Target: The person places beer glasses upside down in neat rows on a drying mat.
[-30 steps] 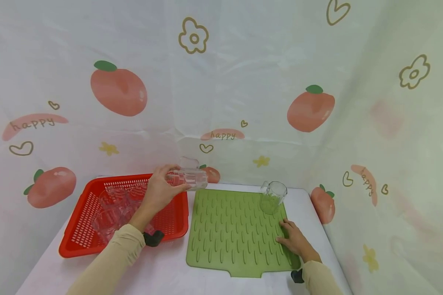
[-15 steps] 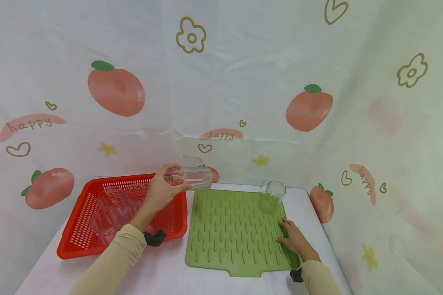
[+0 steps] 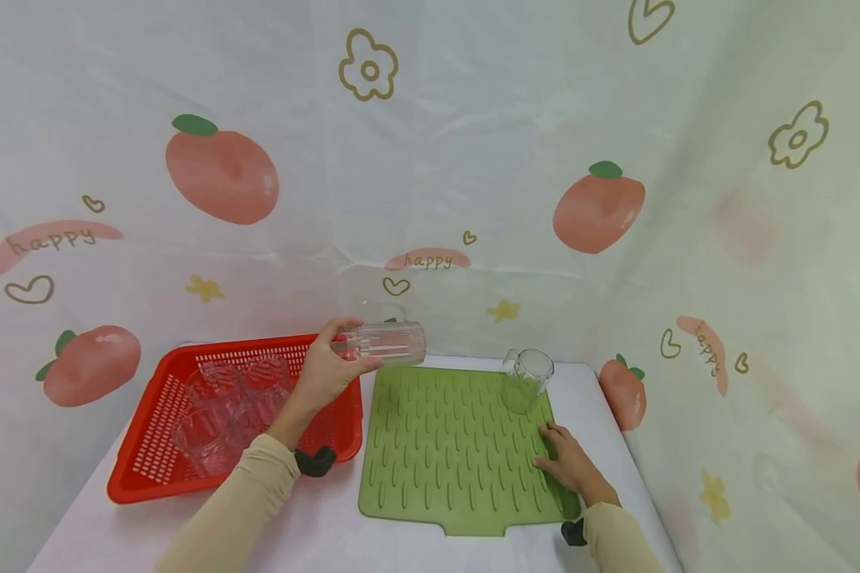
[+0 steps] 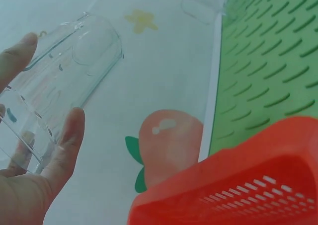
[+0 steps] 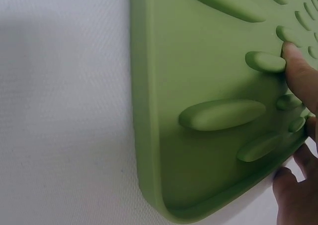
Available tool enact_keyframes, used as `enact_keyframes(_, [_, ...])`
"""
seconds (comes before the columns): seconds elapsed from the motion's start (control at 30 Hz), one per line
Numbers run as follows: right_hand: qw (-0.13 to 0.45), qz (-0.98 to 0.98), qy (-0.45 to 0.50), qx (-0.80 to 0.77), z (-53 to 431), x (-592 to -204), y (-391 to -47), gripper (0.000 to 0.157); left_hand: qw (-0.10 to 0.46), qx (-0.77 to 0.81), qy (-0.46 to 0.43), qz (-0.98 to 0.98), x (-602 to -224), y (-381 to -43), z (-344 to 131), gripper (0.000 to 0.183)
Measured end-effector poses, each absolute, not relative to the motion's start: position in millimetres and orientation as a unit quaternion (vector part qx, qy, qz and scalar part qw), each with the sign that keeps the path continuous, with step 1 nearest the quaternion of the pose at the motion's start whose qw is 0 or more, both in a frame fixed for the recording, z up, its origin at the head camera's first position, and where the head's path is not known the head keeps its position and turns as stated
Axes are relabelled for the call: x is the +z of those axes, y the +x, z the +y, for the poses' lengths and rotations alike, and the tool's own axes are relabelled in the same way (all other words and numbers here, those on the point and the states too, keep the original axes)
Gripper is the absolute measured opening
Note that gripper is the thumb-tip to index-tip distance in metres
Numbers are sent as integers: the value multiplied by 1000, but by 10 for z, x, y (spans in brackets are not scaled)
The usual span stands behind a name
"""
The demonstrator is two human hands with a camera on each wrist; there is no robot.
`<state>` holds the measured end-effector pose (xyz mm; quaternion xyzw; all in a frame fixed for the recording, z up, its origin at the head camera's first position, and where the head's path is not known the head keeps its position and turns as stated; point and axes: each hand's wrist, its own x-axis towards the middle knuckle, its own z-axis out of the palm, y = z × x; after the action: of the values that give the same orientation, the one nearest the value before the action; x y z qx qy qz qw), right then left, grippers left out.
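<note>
My left hand grips a clear glass mug near its mouth, raised between the red basket and the green drying mat. The mug lies sideways, base to the right and handle upward. In the left wrist view, thumb and fingers wrap the ribbed glass. My right hand holds the mat's right edge. The right wrist view shows its thumb on the ribbed top, with other fingers at the outer rim, partly cut off by the frame. Another glass mug stands at the mat's back right corner.
A red perforated basket on the left holds several clear glass mugs. Its right rim stands close beside the mat. A white patterned cloth wall rises behind the table and along its right side.
My left hand has moved the glass mug slightly to the right, toward the mat. My right hand stays at the mat's edge. The head view has shifted a little.
</note>
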<state>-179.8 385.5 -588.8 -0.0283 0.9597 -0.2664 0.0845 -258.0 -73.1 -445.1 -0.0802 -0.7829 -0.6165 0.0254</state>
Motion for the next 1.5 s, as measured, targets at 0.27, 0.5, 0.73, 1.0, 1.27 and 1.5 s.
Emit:
enact_keyframes(0.27, [90, 961, -20, -263, 3845, -5866, -1822, 73, 17, -635, -85, -768, -4483, -2587, -662, 71])
enact_keyframes(0.5, [93, 958, -17, -272, 3835, -5876, -1821, 74, 5, -652, -96, -752, -4577, -2590, -634, 74])
enact_keyframes(0.73, [91, 958, -23, -270, 3822, -5885, -1817, 73, -9, -670, -90, -737, -4615, -2606, -588, 72])
enact_keyframes(1.0, [87, 960, -27, -266, 3836, -5878, -1822, 73, -23, -671, -106, -733, -4618, -2584, -541, 71])
enact_keyframes(1.27, [88, 956, -26, -279, 3834, -5871, -1815, 73, -17, -679, -116, -725, -4643, -2571, -491, 73])
enact_keyframes(1.5, [85, 958, -20, -273, 3843, -5886, -1817, 73, -12, -678, -124, -724, -4679, -2590, -425, 74])
